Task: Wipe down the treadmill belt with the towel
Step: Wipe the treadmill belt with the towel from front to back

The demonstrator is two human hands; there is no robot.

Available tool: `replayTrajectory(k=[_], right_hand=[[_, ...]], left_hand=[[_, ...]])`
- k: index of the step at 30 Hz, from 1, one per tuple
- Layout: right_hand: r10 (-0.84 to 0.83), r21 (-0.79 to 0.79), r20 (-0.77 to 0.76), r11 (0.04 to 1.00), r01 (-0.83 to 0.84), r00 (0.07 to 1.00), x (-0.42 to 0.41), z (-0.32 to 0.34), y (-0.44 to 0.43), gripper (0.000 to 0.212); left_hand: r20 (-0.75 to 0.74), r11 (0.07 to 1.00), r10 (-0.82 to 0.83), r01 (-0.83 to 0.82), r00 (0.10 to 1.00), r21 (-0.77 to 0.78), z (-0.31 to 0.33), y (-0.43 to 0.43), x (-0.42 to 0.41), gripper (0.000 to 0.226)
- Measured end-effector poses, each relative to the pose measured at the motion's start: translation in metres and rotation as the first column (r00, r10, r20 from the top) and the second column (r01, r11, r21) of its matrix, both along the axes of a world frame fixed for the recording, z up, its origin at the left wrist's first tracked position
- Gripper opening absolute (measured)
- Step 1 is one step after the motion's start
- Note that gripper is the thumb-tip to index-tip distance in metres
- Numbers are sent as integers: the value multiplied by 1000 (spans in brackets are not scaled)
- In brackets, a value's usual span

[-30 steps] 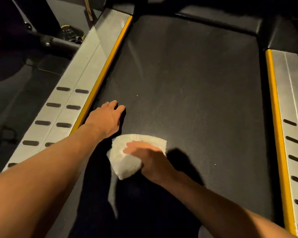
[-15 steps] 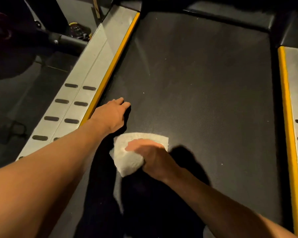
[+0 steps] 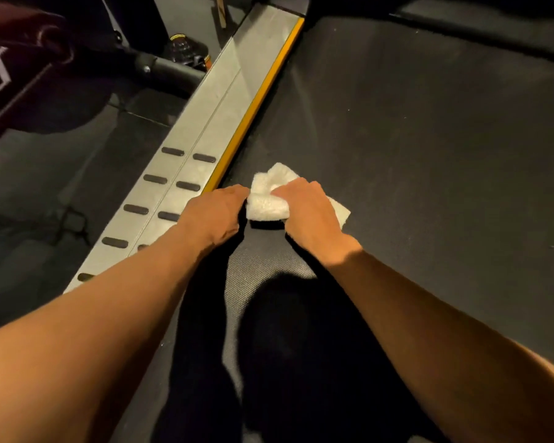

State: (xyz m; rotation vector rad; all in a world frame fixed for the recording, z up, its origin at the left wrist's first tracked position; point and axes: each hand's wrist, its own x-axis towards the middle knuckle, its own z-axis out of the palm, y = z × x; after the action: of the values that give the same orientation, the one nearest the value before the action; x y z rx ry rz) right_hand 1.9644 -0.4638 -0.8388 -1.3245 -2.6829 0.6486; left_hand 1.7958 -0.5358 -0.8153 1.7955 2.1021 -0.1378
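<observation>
The wide black treadmill belt (image 3: 413, 148) fills the middle of the head view. A white towel (image 3: 264, 204) lies bunched on the belt close to the left yellow edge strip (image 3: 256, 100). My right hand (image 3: 311, 212) grips the towel from the right, and a flat corner sticks out under its wrist side. On the other side, my left hand (image 3: 216, 212) has its fingers curled against the towel's left edge and seems to pinch it; the fingertips are hidden.
A grey side rail (image 3: 186, 174) with dark oval grips runs along the belt's left side. Beyond it are dark floor, a black tube frame (image 3: 170, 67) and a dark red padded item (image 3: 16, 62). The treadmill's black front cover (image 3: 480, 24) closes the far end.
The right hand has bunched the towel and slid it toward the left yellow strip. The left hand, flat on the belt before, has curled and come against the towel.
</observation>
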Motion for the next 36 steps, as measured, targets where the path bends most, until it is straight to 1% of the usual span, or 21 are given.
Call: replayTrajectory(k=[2, 4, 5, 7, 8, 10, 12, 14, 17, 19, 21, 23, 24, 25, 26, 27, 29, 31, 32, 34, 36], right_hand=[[174, -65, 15, 983, -172, 985, -3, 6, -31, 46], [234, -122, 9, 965, -231, 972, -4, 9, -44, 41], [222, -112, 27, 970, -218, 975, -4, 11, -39, 41], [132, -39, 61, 991, -130, 989, -3, 11, -14, 46], [48, -24, 24, 999, -48, 999, -2, 13, 1, 48], [-109, -52, -58, 993, 106, 992, -2, 11, 22, 51], [-134, -67, -35, 989, 131, 990, -6, 6, 20, 52], [-111, 9, 62, 994, 111, 992, -9, -4, 7, 59], [-129, 82, 73, 989, 123, 989, -13, -5, 6, 58], [-88, 124, 94, 989, 76, 992, -15, 1, 1, 56], [18, 129, 98, 991, -31, 995, -18, 7, -18, 57], [164, 41, 91, 985, -169, 982, -18, 10, -46, 57], [220, -18, 86, 976, -219, 972, -16, 11, -57, 56], [246, -58, 71, 969, -242, 967, -15, 14, -65, 54], [233, -78, 46, 970, -229, 971, -14, 18, -67, 52], [188, -77, 18, 980, -186, 982, -14, 22, -65, 52], [44, -24, -29, 999, -45, 999, -17, 25, -48, 54], [-84, 10, -59, 996, 85, 995, -25, 20, -25, 54], [-130, -2, -61, 991, 131, 990, -30, 16, -16, 54], [-150, 0, 14, 989, 150, 989, -42, 10, -12, 57], [-92, 53, 104, 995, 87, 990, -50, 11, -26, 56]], left_hand=[[-41, 1000, 11, -11, 999, -14, 0, -3, -1, 33], [-21, 999, 29, -30, 999, -31, 0, -4, -3, 41], [7, 999, 35, -35, 999, -33, 0, -6, -4, 44], [54, 1000, 22, -22, 998, -12, -1, -10, -8, 39], [66, 1000, 24, -24, 998, -8, -1, -13, -9, 35], [76, 998, 52, -50, 996, -30, 3, -19, -11, 34], [63, 996, 70, -66, 996, -64, 7, -23, -12, 41], [51, 994, 67, -62, 996, -91, 9, -24, -13, 48], [28, 994, 64, -62, 998, -90, 9, -26, -14, 48], [-16, 998, 21, -22, 1000, -52, 4, -28, -14, 46], [-89, 999, -13, 17, 996, 45, 2, -29, -15, 42], [-116, 992, -2, 16, 993, 124, 2, -27, -15, 41], [-114, 990, 9, 7, 993, 138, 3, -26, -14, 43], [-113, 989, 13, 4, 994, 151, 3, -25, -11, 45], [-109, 986, 10, 9, 994, 169, 1, -26, -10, 46], [-77, 980, 16, 0, 997, 197, 0, -28, -9, 44], [51, 974, 45, -56, 998, 222, -3, -33, -10, 37], [127, 975, 18, -45, 992, 218, -1, -36, -16, 38], [150, 975, 11, -43, 989, 218, 0, -38, -20, 41], [199, 963, 50, -100, 979, 251, 4, -39, -29, 43], [241, 944, 120, -186, 963, 271, 3, -41, -34, 38]])
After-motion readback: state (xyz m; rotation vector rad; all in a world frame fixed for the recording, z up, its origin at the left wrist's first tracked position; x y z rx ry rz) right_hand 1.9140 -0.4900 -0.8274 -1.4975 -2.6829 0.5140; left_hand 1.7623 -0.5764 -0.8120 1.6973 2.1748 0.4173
